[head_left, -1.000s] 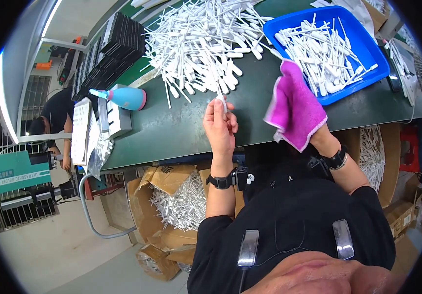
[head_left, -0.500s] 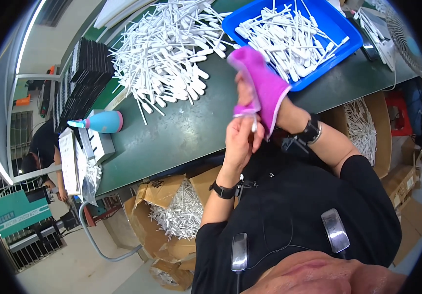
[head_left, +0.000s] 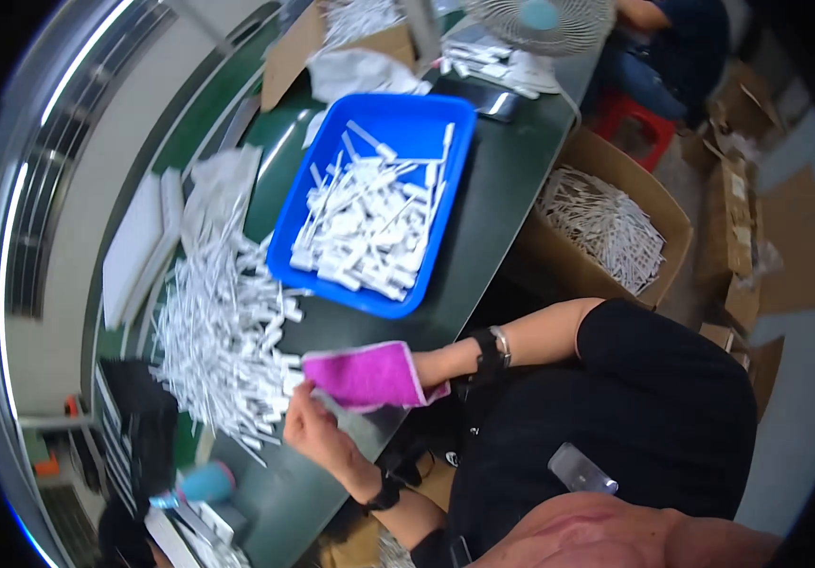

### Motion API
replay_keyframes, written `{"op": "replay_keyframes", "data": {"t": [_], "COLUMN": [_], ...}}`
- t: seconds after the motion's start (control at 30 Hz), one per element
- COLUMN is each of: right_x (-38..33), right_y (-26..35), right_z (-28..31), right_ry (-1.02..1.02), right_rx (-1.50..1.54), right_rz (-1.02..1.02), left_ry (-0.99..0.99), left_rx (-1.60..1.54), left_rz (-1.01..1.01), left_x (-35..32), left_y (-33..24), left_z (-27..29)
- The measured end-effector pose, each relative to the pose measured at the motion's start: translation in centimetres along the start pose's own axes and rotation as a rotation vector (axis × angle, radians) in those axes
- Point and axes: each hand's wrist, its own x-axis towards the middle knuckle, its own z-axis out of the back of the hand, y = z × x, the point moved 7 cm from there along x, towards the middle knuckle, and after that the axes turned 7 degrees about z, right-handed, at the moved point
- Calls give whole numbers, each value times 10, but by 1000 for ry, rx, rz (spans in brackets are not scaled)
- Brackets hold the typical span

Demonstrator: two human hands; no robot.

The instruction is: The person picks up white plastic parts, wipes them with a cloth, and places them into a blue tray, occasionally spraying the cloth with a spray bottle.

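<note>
My left hand was closest to me, low over the near edge of the surface, its fingers curled and pinched on one slim white piece whose far end ran up under the cloth. That magenta cloth lay over my right hand and hid its fingers, so I cannot tell whether they were closed on it or just flat beneath it; only the heel of the hand and the banded wrist showed. The cloth touched the piece, so I judge the step was the wiping of that one piece, with the left hand steadying it and the right working the cloth along it. Just beyond my left hand lay the loose pile of white pieces, spread over the surface and reaching almost to the cloth. Farther out and to the right of the pile stood the blue tray, partly filled with similar pieces. As I judge it, the next move called for keeping the pinch firm on so thin a piece while the cloth slid off it, and for a clean carry over the tray's near rim. Off the surface to the right stood a cardboard box of more pieces, and farthest off a fan.
</note>
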Motion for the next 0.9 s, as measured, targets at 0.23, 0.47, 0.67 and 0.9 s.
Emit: {"op": "replay_keyframes", "data": {"t": [0.23,0.47,0.67,0.9], "right_x": [-17,-4,-46,-19], "right_y": [5,23,-51,-14], "right_z": [20,19,71,26], "right_ry": [-70,54,-71,-56], "right_rx": [-242,-789,769,604], "right_rz": [89,314,-345,-338], "left_ry": [-198,393,241,-635], "left_rx": [-243,281,447,1019], "left_rz": [-223,-299,-505,55], "left_x": [5,19,11,24], "left_y": [-68,-64,-64,6], "left_z": [-11,-127,-81,126]}}
